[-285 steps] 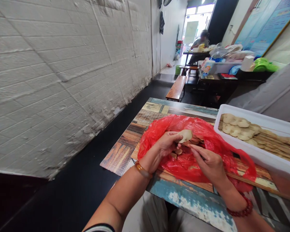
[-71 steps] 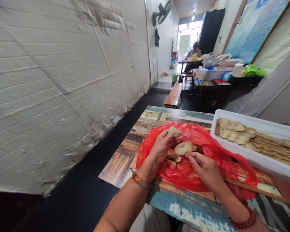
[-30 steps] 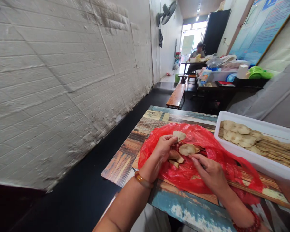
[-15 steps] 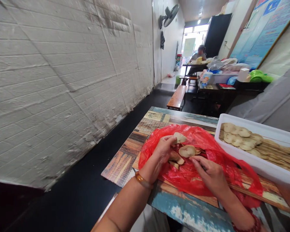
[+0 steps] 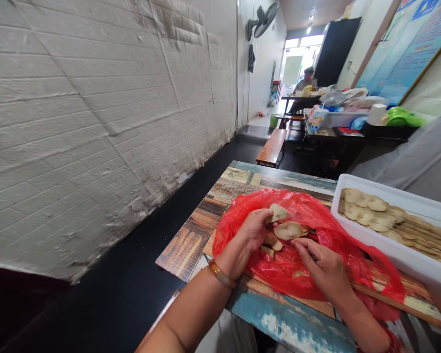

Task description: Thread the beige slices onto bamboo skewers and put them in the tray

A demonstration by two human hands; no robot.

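Note:
My left hand (image 5: 255,228), with an amber bangle at the wrist, pinches a thin tan slice (image 5: 278,212) between thumb and fingers. Just below it, an oval tan slice (image 5: 289,231) appears threaded on a thin skewer. My right hand (image 5: 321,262) is closed in a pinch at that slice's lower right edge, on the skewer as it seems; the fingers mostly hide the stick. Several loose slices (image 5: 274,241) lie under my left hand in an open red plastic bag (image 5: 257,196), spread on the table.
A white plastic box (image 5: 400,193) to the right holds skewered slices (image 5: 367,211). Thin sticks (image 5: 397,306) lie by the bag on the wood-patterned table (image 5: 194,235). Beyond are a bench (image 5: 272,147), a cluttered table (image 5: 334,132) and a seated person (image 5: 307,83). A brick-patterned wall (image 5: 95,122) runs left.
The slice in my left hand has tilted and now shows a more pointed outline. Both hands stay close together over the bag. The whole view has shifted slightly.

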